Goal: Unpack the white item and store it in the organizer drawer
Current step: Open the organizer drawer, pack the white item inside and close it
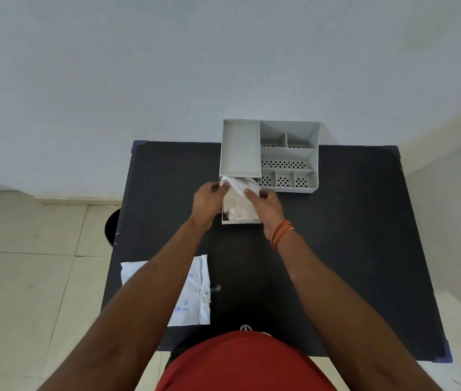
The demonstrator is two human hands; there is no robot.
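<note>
A grey organizer (288, 153) stands at the far edge of the black table (336, 249). Its drawer (240, 220) is pulled out toward me below the left section. A crumpled white item (237, 198) in clear wrap lies in the drawer. My left hand (208, 200) pinches its upper left corner. My right hand (266, 206) grips its right side, thumb on top. Both hands are over the drawer. The drawer's floor is mostly hidden by the item and my fingers.
A white printed package (192, 292), torn at its right edge, lies near the table's front left, partly under my left forearm. A dark round bin (112, 227) stands on the tiled floor left of the table. A pale wall rises behind the organizer.
</note>
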